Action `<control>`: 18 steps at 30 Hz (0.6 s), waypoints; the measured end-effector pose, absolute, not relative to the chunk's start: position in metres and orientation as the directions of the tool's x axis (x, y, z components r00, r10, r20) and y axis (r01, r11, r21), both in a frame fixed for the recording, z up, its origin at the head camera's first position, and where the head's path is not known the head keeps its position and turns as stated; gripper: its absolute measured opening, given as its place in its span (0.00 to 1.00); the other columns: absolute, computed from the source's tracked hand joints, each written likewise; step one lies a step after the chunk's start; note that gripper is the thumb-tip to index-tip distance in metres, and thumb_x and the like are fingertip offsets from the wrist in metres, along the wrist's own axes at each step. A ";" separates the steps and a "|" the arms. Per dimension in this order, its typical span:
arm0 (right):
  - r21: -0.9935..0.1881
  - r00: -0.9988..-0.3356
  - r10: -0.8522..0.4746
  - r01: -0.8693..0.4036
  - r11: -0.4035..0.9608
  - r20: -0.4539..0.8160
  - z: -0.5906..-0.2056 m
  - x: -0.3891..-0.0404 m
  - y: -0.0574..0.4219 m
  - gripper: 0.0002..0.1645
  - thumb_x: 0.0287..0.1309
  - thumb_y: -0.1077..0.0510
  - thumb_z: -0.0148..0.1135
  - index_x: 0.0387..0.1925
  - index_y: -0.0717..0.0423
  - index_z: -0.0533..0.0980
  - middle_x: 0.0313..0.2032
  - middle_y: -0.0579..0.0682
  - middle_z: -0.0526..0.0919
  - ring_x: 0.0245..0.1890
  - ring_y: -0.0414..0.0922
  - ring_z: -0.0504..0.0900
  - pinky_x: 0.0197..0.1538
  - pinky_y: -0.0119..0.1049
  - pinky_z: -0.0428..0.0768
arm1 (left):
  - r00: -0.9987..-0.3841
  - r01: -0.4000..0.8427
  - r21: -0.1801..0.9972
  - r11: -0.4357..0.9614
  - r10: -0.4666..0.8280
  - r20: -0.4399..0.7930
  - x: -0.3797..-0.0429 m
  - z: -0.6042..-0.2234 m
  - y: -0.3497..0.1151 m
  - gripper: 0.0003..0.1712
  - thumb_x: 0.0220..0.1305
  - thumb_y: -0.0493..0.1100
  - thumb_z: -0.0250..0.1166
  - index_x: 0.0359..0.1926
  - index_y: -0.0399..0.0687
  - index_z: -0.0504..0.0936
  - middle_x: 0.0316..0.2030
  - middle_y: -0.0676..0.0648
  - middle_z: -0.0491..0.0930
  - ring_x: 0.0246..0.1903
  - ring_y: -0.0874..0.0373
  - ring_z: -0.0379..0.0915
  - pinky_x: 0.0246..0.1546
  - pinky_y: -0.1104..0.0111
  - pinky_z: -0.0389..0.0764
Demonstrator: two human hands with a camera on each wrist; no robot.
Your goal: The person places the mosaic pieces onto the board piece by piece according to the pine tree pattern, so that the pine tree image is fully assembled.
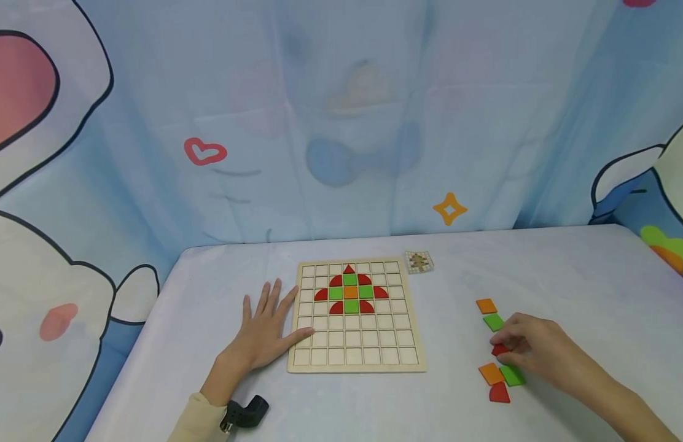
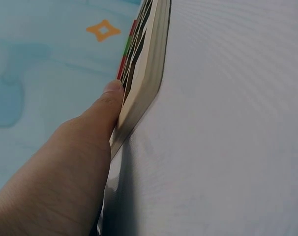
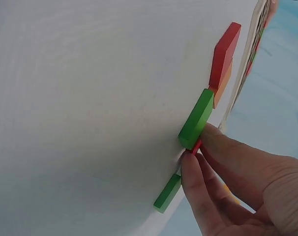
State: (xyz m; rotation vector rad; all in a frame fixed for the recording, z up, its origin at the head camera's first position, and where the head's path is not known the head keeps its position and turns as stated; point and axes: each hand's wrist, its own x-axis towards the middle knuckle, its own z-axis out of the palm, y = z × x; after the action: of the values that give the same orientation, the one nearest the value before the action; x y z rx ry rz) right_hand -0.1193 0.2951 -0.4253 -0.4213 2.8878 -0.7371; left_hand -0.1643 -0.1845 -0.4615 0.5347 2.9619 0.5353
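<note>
A white table (image 1: 352,405) spreads beneath your hands. The board (image 1: 354,339) lies flat on it to the right of your left hand (image 1: 264,334), whose thumb overlaps its left edge. Farther off to that hand's right, the card (image 1: 419,262) lies just beside the board's far corner.

Beyond the fingertips of your right hand (image 1: 532,344) lie an orange tile (image 1: 486,306) and, nearer them, a green tile (image 1: 493,322). On that hand's near side lie a second orange tile (image 1: 491,373), a second green tile (image 1: 512,376) close under your thumb and, nearest you, a red tile (image 1: 499,393).
</note>
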 end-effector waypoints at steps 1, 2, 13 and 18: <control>-0.486 -0.954 -0.295 -0.230 0.843 -0.060 -0.425 -0.120 0.295 0.13 0.47 0.68 0.82 0.36 0.60 0.87 0.34 0.43 0.82 0.31 0.39 0.80 0.36 0.27 0.83 | -0.936 0.323 0.353 0.878 0.353 -0.021 -0.164 -0.462 -0.185 0.52 0.71 0.70 0.59 0.84 0.51 0.53 0.83 0.34 0.42 0.82 0.35 0.31 0.72 0.28 0.32; -0.484 -0.954 -0.293 -0.227 0.845 -0.063 -0.425 -0.120 0.295 0.13 0.47 0.68 0.82 0.36 0.59 0.87 0.34 0.42 0.82 0.31 0.39 0.80 0.36 0.27 0.83 | -0.936 0.320 0.352 0.880 0.351 -0.027 -0.165 -0.462 -0.185 0.53 0.71 0.70 0.59 0.84 0.51 0.52 0.83 0.34 0.41 0.82 0.35 0.30 0.72 0.28 0.32; -0.550 -0.935 -0.353 -0.289 0.783 -0.011 -0.430 -0.121 0.298 0.15 0.45 0.67 0.83 0.33 0.51 0.86 0.32 0.40 0.79 0.30 0.31 0.75 0.35 0.27 0.82 | -0.935 0.329 0.358 0.874 0.355 -0.006 -0.165 -0.463 -0.185 0.53 0.71 0.70 0.59 0.84 0.50 0.53 0.82 0.33 0.42 0.81 0.34 0.31 0.72 0.28 0.32; -0.549 -0.936 -0.351 -0.284 0.786 -0.018 -0.431 -0.122 0.295 0.14 0.47 0.67 0.82 0.33 0.50 0.86 0.29 0.39 0.78 0.29 0.32 0.72 0.35 0.27 0.81 | -0.936 0.332 0.359 0.873 0.353 0.006 -0.165 -0.463 -0.184 0.53 0.70 0.70 0.59 0.84 0.49 0.54 0.82 0.33 0.43 0.81 0.33 0.33 0.72 0.28 0.33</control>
State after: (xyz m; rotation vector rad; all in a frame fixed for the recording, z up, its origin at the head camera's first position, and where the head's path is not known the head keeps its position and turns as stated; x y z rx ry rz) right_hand -0.1222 0.2955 -0.4307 -0.5095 2.8549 -0.8492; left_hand -0.1649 -0.1838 -0.4628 0.5457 2.9817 0.5550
